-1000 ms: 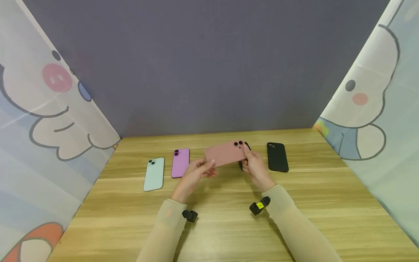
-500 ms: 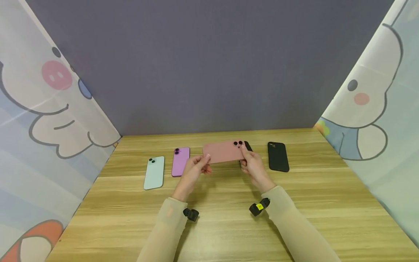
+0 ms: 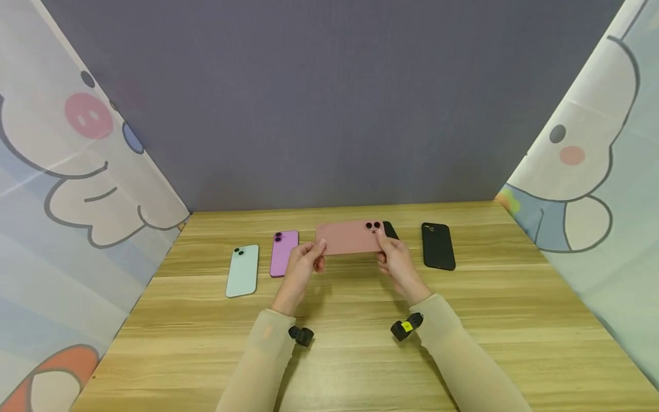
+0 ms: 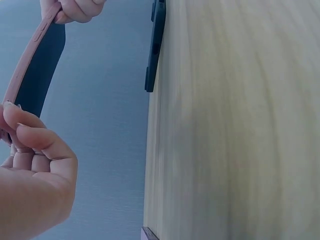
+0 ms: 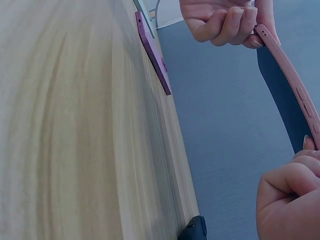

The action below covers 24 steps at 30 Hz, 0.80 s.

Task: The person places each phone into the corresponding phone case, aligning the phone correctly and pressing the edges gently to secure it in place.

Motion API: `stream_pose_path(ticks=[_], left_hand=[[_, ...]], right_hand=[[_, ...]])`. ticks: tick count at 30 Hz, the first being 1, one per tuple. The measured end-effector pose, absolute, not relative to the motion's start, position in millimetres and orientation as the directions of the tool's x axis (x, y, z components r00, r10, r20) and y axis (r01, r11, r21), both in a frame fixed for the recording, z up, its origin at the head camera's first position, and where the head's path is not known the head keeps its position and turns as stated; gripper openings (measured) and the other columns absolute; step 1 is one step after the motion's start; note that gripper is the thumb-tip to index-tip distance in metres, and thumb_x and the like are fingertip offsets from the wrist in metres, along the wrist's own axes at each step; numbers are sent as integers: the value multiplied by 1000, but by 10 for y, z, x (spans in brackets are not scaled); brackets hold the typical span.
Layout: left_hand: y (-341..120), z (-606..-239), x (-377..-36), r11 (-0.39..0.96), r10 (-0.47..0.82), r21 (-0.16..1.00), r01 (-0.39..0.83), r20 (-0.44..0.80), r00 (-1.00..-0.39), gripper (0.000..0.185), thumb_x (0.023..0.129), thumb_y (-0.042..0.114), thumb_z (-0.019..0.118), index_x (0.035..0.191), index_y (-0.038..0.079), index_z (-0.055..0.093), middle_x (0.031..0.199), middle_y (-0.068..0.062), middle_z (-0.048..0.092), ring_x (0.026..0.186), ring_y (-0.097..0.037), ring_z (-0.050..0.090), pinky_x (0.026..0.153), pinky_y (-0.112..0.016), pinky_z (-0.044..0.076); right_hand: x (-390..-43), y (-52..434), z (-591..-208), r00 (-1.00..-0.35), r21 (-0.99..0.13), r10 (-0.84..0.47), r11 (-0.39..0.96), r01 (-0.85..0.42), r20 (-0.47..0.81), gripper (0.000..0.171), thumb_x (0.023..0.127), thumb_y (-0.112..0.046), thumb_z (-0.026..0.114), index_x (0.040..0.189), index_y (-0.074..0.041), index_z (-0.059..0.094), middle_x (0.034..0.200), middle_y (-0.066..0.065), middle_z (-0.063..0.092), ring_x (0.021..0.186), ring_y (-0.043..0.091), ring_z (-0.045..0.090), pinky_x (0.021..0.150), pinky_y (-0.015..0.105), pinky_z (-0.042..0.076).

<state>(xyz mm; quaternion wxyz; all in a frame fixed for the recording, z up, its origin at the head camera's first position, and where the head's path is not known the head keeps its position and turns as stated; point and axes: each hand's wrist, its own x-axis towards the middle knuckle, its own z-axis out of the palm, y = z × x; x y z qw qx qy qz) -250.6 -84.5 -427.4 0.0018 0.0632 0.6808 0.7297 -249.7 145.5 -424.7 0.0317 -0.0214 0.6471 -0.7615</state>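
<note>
A phone in a pink case (image 3: 346, 238) is held up sideways above the table, its back with two dark lenses toward the head camera. My left hand (image 3: 300, 269) pinches its left end between thumb and fingers. At the lens end, my right hand (image 3: 401, 266) grips it the same way, thumb on the back. From the left wrist, the pink rim (image 4: 30, 60) shows its side buttons, and a dark flat face (image 4: 46, 75) lies on the underside. The right wrist view also shows this dark face (image 5: 280, 90) between both hands.
On the wooden table (image 3: 350, 355), a mint phone (image 3: 242, 272) and a purple phone (image 3: 283, 253) lie left of my hands. A black phone case (image 3: 438, 247) lies to the right. Another black item (image 3: 390, 230) is partly hidden behind the pink case. A grey panel (image 3: 329, 103) stands behind.
The pink-cased phone has turned from a slant to nearly level. My left hand has moved slightly up and left with its end; the right hand keeps its hold almost in place.
</note>
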Motion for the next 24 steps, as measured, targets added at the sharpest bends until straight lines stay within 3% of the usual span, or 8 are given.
stream_pose_path(ticks=[5,12,19,24], left_hand=[[-838,-4263,-2525,-70,83,993,96,102,-991,36,104,30,60,77,8,59,59,-3,52,55,-16,48,60,-27,43],[-843,-4254,-2529,-62,85,993,102,107,-991,40,105,29,59,86,-6,59,58,-2,51,55,-15,47,61,-26,43],[-886,-4273,-2550,-48,76,993,106,110,-991,38,105,32,58,81,3,58,59,-4,51,55,-17,48,61,-28,43],[-914,-4257,-2565,-52,81,993,102,106,-991,39,105,30,57,82,-1,57,60,-3,51,56,-16,48,62,-30,43]], right_hand=[[-2502,1456,-4239,-997,-985,-75,-170,23,-10,47,107,-46,48,83,-6,51,60,-1,38,43,9,22,47,29,18],[-2510,1450,-4258,-997,-980,-73,-196,25,-11,47,107,-45,49,79,-8,49,58,-1,37,42,9,22,49,31,17],[-2526,1441,-4271,-995,-978,-101,-209,21,1,45,107,-43,50,78,-8,50,58,-1,37,41,8,22,49,32,15],[-2533,1437,-4241,-991,-978,-130,-206,15,12,44,108,-42,49,79,-8,51,59,-1,37,42,9,25,49,34,15]])
